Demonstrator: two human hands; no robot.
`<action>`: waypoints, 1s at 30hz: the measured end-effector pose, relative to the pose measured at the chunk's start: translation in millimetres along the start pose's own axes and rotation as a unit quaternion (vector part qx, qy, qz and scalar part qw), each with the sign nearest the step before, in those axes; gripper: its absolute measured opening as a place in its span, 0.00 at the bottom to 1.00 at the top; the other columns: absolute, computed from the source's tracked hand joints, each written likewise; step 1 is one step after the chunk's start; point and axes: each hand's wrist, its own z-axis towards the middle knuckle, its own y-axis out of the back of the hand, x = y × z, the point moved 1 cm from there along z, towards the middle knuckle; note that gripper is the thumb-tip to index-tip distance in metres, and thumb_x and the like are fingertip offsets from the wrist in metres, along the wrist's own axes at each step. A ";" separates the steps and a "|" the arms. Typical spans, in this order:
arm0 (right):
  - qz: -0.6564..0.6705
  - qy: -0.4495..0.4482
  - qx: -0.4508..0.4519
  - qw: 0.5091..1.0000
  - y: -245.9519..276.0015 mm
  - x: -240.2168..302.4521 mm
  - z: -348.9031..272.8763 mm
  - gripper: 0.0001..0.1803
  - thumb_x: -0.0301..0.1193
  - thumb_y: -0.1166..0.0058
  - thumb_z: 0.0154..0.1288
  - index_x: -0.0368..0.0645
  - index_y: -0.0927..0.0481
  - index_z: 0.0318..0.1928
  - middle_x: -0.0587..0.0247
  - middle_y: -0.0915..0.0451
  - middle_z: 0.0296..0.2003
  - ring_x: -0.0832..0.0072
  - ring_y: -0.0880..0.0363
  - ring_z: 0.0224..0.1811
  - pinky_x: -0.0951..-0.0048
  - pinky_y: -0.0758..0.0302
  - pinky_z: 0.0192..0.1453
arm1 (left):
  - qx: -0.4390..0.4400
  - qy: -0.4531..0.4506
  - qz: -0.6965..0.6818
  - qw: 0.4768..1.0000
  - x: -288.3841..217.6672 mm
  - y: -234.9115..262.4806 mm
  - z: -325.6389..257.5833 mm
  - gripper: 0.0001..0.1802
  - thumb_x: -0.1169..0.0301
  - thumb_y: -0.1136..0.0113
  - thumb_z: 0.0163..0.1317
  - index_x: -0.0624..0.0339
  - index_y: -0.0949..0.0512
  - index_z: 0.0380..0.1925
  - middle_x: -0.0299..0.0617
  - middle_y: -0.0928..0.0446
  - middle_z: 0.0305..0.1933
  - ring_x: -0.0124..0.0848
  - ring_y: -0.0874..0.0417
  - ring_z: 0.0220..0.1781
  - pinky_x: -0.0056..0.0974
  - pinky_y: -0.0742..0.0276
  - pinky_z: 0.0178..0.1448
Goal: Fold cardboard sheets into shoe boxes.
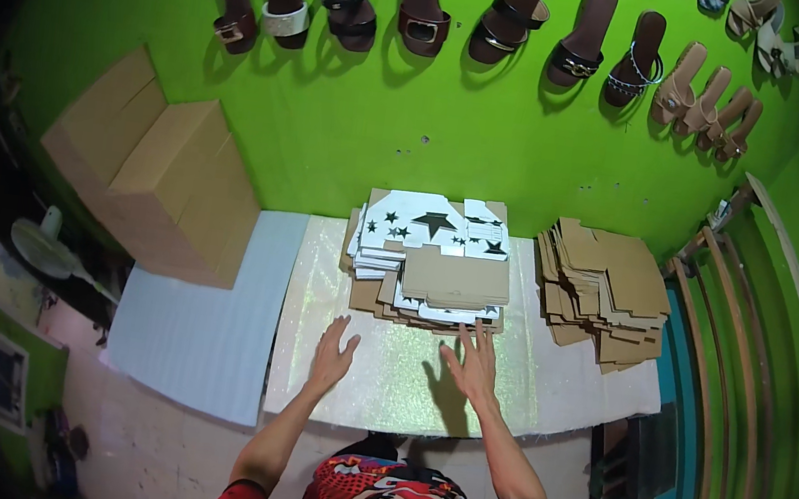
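Observation:
A stack of flat cardboard box blanks (433,266), some white with black stars and some plain brown, lies at the far side of a shiny pale sheet (384,369). My left hand (333,354) hovers over the sheet, empty, fingers spread, a little short of the stack. Fingers also apart, my right hand (473,365) holds nothing, and its fingertips reach the stack's near edge.
A second pile of brown cardboard blanks (604,289) sits to the right. Large brown cartons (153,167) stand at the left, with a pale foam sheet (193,323) beside them. Sandals (431,6) hang in a row on the green wall. Curved wooden strips (743,325) lean at the right.

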 end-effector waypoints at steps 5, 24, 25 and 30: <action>-0.003 -0.022 -0.028 0.999 -3.7 1.5 37.1 0.39 0.56 0.46 0.77 0.43 0.27 0.75 0.34 0.43 0.80 0.33 0.48 0.82 0.41 0.47 0.84 | 0.018 0.032 0.051 0.998 7.4 2.7 77.5 0.37 0.53 0.47 0.80 0.67 0.38 0.78 0.61 0.40 0.83 0.54 0.45 0.87 0.59 0.54 0.87; -0.040 -0.075 -0.061 0.994 32.3 -74.5 198.0 0.45 0.58 0.51 0.78 0.32 0.35 0.77 0.35 0.44 0.81 0.35 0.50 0.84 0.39 0.51 0.85 | 0.051 0.182 0.025 0.982 22.5 -32.0 254.7 0.50 0.37 0.50 0.75 0.59 0.47 0.83 0.52 0.55 0.89 0.47 0.58 0.91 0.67 0.64 0.86; -0.040 -0.075 -0.059 0.995 29.8 -76.4 209.1 0.46 0.59 0.51 0.78 0.31 0.35 0.78 0.35 0.44 0.81 0.35 0.51 0.84 0.41 0.51 0.85 | 0.047 0.187 0.028 0.981 27.4 -33.5 257.8 0.50 0.37 0.50 0.75 0.59 0.47 0.83 0.52 0.55 0.89 0.47 0.58 0.91 0.67 0.64 0.86; -0.015 -0.146 -0.029 0.989 12.9 -95.4 243.3 0.53 0.65 0.55 0.77 0.25 0.40 0.78 0.35 0.47 0.82 0.38 0.52 0.85 0.39 0.54 0.86 | 0.058 0.205 0.022 0.977 32.6 -51.3 273.6 0.50 0.35 0.55 0.75 0.58 0.49 0.84 0.49 0.57 0.90 0.45 0.60 0.91 0.67 0.64 0.86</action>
